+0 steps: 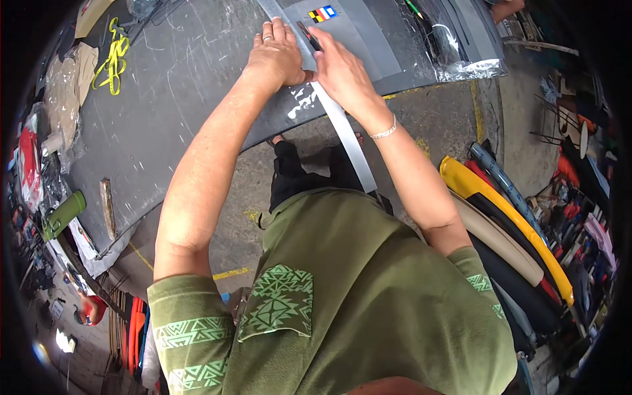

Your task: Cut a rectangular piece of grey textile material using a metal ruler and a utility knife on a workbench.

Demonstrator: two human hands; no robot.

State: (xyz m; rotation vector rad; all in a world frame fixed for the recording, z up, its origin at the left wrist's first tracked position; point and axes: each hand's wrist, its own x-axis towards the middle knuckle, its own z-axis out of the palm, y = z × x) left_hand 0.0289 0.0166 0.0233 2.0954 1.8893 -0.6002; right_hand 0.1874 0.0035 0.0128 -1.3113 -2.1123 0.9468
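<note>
A multicoloured label (323, 14) marks gray sheeting (370, 49) near the hands (342, 71).

My feed showed me a smooth strip (343, 135), a matt plastic-looking sheet (372, 43) — a dull, scratched table (187, 79), a rough wooden stick (107, 207), a matt cloth shirt (368, 283).

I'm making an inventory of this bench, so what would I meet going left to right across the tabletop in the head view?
Yellow strap → left hand → right hand, holding a cutter → green pencil.
</note>
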